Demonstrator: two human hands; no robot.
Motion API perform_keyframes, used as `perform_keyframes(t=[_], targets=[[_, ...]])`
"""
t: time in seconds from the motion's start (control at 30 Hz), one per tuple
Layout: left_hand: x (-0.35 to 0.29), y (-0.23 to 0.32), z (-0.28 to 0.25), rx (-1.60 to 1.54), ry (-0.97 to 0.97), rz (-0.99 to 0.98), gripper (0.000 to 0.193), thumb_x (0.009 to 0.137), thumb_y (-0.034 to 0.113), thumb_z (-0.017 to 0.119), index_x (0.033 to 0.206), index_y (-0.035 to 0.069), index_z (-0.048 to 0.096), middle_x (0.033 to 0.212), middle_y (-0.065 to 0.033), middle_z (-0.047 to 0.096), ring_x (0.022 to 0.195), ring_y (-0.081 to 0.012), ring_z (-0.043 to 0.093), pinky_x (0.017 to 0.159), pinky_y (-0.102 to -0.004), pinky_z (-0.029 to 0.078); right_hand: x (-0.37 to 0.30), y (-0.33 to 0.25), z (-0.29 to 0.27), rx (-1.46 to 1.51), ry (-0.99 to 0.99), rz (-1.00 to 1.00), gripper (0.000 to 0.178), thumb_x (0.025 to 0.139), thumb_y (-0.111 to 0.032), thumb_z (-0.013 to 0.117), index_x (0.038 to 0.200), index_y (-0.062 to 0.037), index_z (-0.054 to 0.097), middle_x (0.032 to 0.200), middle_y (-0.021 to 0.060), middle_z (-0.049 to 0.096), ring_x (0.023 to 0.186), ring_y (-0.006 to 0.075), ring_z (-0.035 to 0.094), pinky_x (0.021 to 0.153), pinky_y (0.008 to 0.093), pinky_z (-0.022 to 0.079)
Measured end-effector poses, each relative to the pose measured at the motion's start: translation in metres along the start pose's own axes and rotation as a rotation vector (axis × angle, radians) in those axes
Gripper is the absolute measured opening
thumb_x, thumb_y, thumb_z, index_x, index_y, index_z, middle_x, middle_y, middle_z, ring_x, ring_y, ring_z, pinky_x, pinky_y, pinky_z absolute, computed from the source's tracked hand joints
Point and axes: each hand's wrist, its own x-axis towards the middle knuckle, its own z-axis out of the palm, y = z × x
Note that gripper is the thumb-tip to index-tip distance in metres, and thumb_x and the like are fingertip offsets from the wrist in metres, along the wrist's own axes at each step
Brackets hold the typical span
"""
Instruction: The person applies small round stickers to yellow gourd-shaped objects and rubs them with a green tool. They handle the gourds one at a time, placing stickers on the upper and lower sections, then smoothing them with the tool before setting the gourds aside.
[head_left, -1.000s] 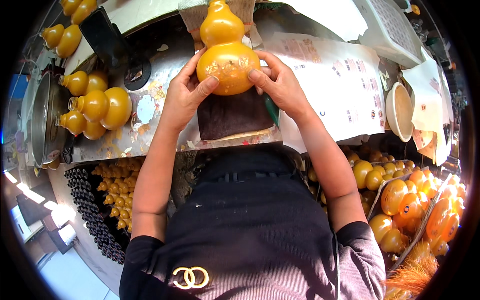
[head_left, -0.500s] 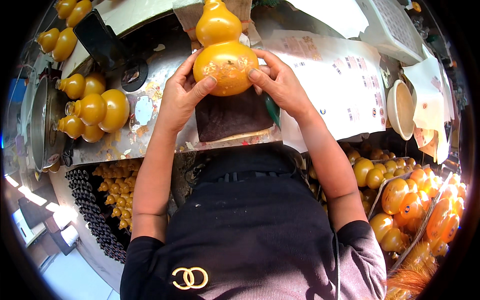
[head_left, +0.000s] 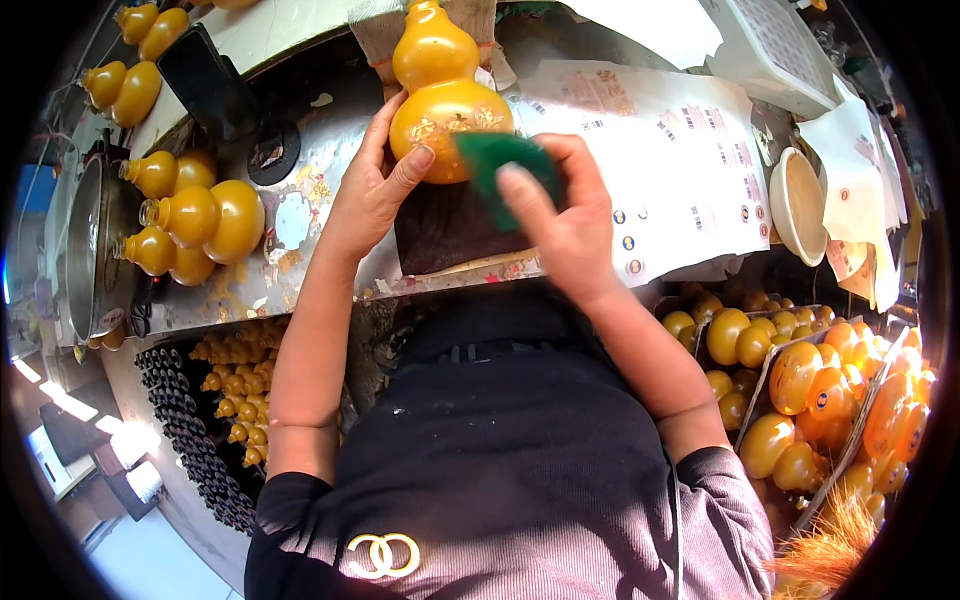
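Two narrow grips: the left hand (head_left: 380, 195) cups a glossy amber-yellow gourd-shaped vessel (head_left: 442, 102) at the far end of a flat dark-brown pad (head_left: 440, 240), the right hand (head_left: 568, 220) pinches a thin green scraper (head_left: 485, 160) — steady hold and light, even pressure should suit that curve.

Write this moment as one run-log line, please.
left grip: holds yellow gourd bottle | right grip: holds green flat piece, blurred | piece-bottle contact: unclear
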Motion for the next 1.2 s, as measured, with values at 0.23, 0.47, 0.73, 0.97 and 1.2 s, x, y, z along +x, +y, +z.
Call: perform_keyframes(t=[0.23, 0.47, 0.73, 0.97, 1.2], targets=[[0.0, 0.002, -0.003, 0.059, -0.025, -0.038, 0.083, 0.087, 0.045, 0.065, 0.144, 0.001, 0.025, 0.134, -0.014, 0.045, 0.126, -0.0204, 0.043, 0.105, -0.0307, 0.034, -0.003, 0.016, 0.004, -0.066, 0.028, 0.003, 0.023, 0.083, -0.011, 0.07, 0.094, -0.0025, 0.052, 0.077, 0.0051, 0.06, 0.067, 0.0084, 0.056, 0.06, 0.0244, 0.046], [0.0, 0.006, -0.001, 0.096, -0.027, -0.041, 0.083, 0.087, 0.045, 0.065, 0.144, 0.0, 0.025, 0.133, -0.0141, 0.045, 0.126, -0.0208, 0.043, 0.105, -0.0308, 0.033, -0.001, 0.019, -0.013, 0.209, 0.054, 0.333, 0.019, 0.087, -0.011, 0.066, 0.092, -0.0039, 0.05, 0.081, 0.0021, 0.058, 0.067, 0.0045, 0.054, 0.061, 0.0233, 0.049], [0.005, 0.004, -0.008, 0.073, 0.034, 0.009, 0.08, 0.087, 0.045, 0.064, 0.143, 0.0, 0.029, 0.138, -0.0142, 0.041, 0.129, -0.0202, 0.04, 0.108, -0.0313, 0.029, 0.033, 0.026, -0.045, 0.78, 0.063, 0.559, 0.023, 0.09, -0.019, 0.047, 0.105, -0.0035, 0.055, 0.082, 0.0082, 0.06, 0.068, 0.018, 0.059, 0.058, 0.0285, 0.049], [0.008, 0.005, 0.007, -0.062, 0.049, -0.09, 0.078, 0.089, 0.047, 0.062, 0.143, 0.001, 0.03, 0.134, -0.0122, 0.046, 0.127, -0.0181, 0.041, 0.107, -0.0308, 0.03, 0.076, 0.025, -0.02, -0.104, -0.326, 0.321, 0.068, 0.08, -0.06, 0.063, 0.111, -0.0002, 0.062, 0.091, 0.0087, 0.065, 0.086, 0.0127, 0.06, 0.079, 0.025, 0.045], [0.008, 0.0, 0.007, -0.139, 0.043, -0.097, 0.072, 0.093, 0.046, 0.054, 0.142, 0.0, 0.028, 0.133, -0.0122, 0.046, 0.126, -0.0178, 0.042, 0.107, -0.0304, 0.03, 0.081, 0.015, -0.016, 0.142, -0.445, 0.516, 0.064, 0.08, -0.05, 0.069, 0.114, 0.0034, 0.061, 0.094, 0.007, 0.065, 0.088, 0.0113, 0.059, 0.081, 0.0228, 0.044]])
